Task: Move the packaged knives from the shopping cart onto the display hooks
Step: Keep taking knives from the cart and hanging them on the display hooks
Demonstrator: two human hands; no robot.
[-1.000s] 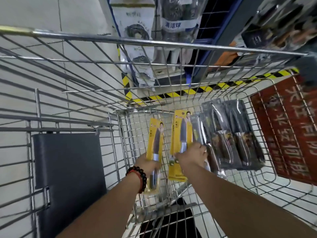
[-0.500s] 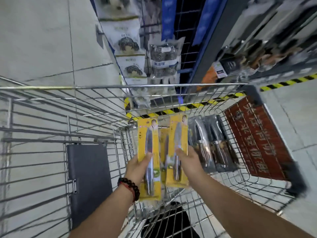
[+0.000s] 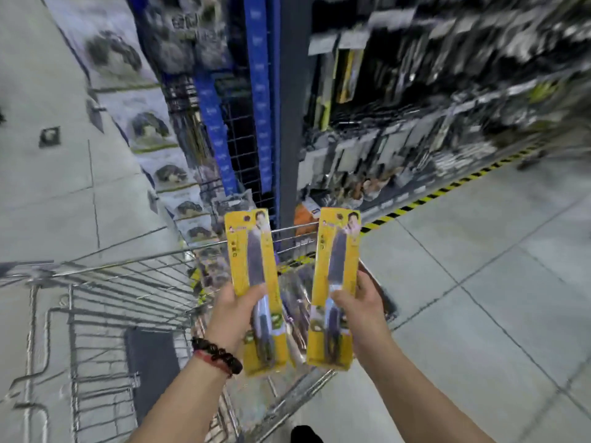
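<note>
Carrying is the step judged to be in hand: two yellow packaged knives are held upright above the shopping cart (image 3: 128, 282), between it and the display shelving (image 3: 399, 123). The left hand (image 3: 235, 310) is closed around the lower part of the left knife pack (image 3: 256, 289), thumb laid across its front; the right hand (image 3: 361, 302) is closed the same way on the right knife pack (image 3: 335, 282). Next, each card's top must be brought level with a free hook and its hanging hole threaded on. No hanging hole can be made out on either card. The shelving is heavily blurred, so no single hook can be picked out. More dark packs seem to lie in the cart behind the cards, mostly hidden.
</note>
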